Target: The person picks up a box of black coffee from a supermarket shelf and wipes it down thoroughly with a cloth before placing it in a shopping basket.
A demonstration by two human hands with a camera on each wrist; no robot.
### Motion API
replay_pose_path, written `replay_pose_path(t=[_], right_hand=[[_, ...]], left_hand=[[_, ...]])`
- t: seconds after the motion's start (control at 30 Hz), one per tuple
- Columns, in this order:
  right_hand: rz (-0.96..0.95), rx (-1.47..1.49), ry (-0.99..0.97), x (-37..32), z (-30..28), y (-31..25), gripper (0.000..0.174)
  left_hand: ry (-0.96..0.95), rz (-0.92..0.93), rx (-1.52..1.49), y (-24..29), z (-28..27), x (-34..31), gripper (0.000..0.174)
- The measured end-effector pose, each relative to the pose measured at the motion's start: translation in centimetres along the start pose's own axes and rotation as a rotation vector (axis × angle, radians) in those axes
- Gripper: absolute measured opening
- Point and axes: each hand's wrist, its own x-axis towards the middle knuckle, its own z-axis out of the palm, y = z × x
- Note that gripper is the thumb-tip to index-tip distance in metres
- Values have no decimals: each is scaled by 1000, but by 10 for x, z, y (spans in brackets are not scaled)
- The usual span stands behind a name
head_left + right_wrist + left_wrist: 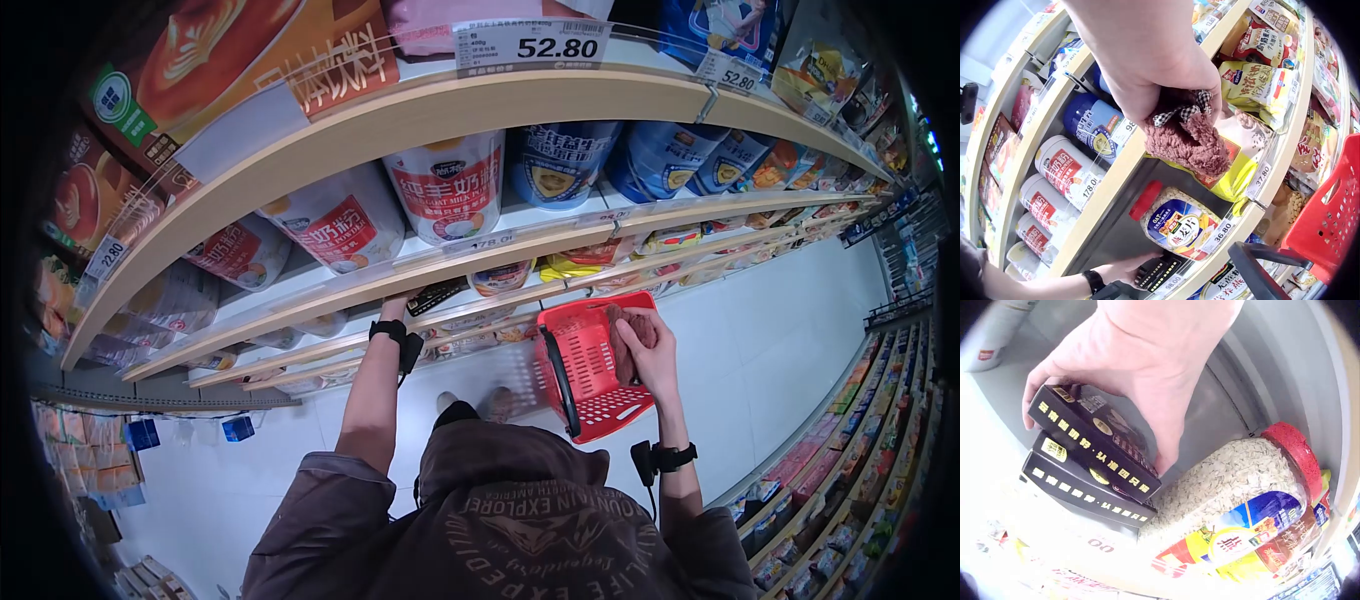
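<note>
My left hand (1141, 362) reaches onto a shelf and grips a black box (1088, 440) with yellow lettering, thumb on one end and fingers on the other. Directly beneath lies a second, matching black box (1085, 490). A clear jar of oat flakes (1229, 487) with a red lid stands right beside the boxes. My right hand (1154, 62) pinches a fluffy brown plush item (1188, 144) trimmed with a black-and-white checked bow. In the head view, this plush item overlaps the red shopping basket (585, 405); the right fingertips are partly hidden behind it.
Goat milk powder cans (450, 190) and blue cans (565, 165) line the shelf above, behind a protruding wooden shelf edge (300, 150). Yellow bags (1257, 90) sit beyond the oat jar. More stocked shelves (850, 470) curve along the right over a pale floor (770, 330).
</note>
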Motion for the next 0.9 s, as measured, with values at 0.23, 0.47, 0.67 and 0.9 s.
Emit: replay_pose_path(t=[0.23,0.47,0.67,0.9], right_hand=[[1,20,22,-1,-6,7,30],[-5,44,75,-6,-17,7,30],[13,31,72,-9,-17,12,29],[9,41,50,-8,-8,13,29]], left_hand=[[0,23,82,6,-7,-3,63],[-37,73,166,-14,-16,-13,65],[-55,84,222,-12,-10,-12,66],[35,148,333,11,-3,-25,71]])
